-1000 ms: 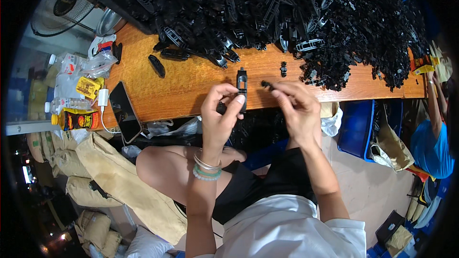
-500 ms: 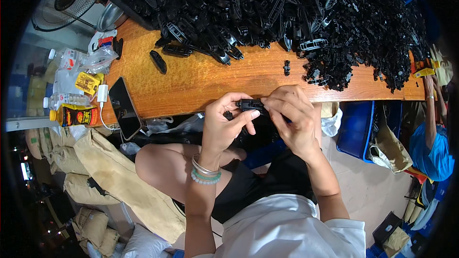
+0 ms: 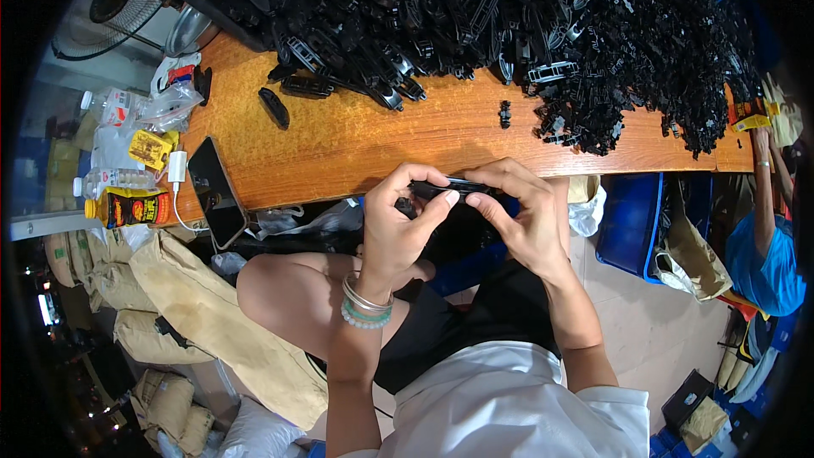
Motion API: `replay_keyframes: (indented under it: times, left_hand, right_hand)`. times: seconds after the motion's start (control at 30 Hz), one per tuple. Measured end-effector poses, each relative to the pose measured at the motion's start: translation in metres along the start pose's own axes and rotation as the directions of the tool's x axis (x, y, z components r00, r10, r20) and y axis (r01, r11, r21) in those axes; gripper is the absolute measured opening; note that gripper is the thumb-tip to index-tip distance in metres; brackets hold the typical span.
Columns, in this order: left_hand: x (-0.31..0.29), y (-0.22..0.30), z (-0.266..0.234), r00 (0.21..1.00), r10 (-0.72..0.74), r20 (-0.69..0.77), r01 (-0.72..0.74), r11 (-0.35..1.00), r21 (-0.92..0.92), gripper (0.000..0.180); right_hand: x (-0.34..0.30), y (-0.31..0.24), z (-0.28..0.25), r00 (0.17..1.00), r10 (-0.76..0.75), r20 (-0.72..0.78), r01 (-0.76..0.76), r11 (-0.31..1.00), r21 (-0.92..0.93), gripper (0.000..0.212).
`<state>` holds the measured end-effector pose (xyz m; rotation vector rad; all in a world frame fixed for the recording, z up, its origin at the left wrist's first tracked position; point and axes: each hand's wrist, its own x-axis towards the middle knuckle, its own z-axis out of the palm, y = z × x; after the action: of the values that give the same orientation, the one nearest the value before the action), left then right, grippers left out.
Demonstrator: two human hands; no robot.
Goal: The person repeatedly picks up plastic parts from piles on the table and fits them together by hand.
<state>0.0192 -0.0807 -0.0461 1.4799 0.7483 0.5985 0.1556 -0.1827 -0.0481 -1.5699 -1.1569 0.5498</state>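
Observation:
A slim black plastic part [image 3: 463, 186] is held level between my two hands at the table's near edge. My left hand [image 3: 404, 208] pinches its left end between thumb and fingers; another dark bit shows in that palm, too small to name. My right hand [image 3: 521, 212] grips the other end, thumb below and fingers on top. Beyond my hands, a small black clip [image 3: 506, 114] lies alone on the wooden table [image 3: 356, 148]. A longer oval black part [image 3: 273, 108] rests farther left.
A big heap of black plastic parts [image 3: 424, 17] covers the table's far side, with smaller pieces [image 3: 627, 76] to the right. At left are a phone [image 3: 217, 191], a bottle [image 3: 131, 207] and a fan [image 3: 110, 13]. A blue crate [image 3: 629, 225] stands below right. Another person [image 3: 767, 259] sits far right.
My right fingers have shifted from picking at the part's end to gripping it, thumb underneath. The black part now looks turned, showing a long, smooth, narrow side.

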Motion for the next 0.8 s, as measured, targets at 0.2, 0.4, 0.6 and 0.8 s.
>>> replay_keyframes:
  times: [0.2,0.4,0.6,0.8]
  left_hand:
    - [0.007,0.007,-0.016,0.950,-0.148,0.273,0.146,0.989,0.031,0.014]
    - [0.046,-0.025,-0.060,0.876,0.206,-0.436,-0.069,0.948,0.310,0.015]
    - [0.086,-0.054,-0.113,0.659,0.701,-0.271,0.149,0.232,0.961,0.019]
    - [0.071,-0.034,-0.099,0.611,0.619,-0.493,0.099,0.558,0.824,0.019]
  right_hand:
    - [0.002,0.003,-0.007,0.997,-0.005,0.074,0.001,0.999,0.046,0.019]
    - [-0.004,0.024,-0.017,0.994,0.003,0.110,-0.009,0.998,0.057,0.012]
    - [0.029,0.033,-0.011,0.937,-0.130,-0.323,-0.023,0.902,-0.430,0.009]
    - [0.059,0.041,-0.001,0.934,-0.232,-0.273,-0.053,0.666,-0.744,0.008]
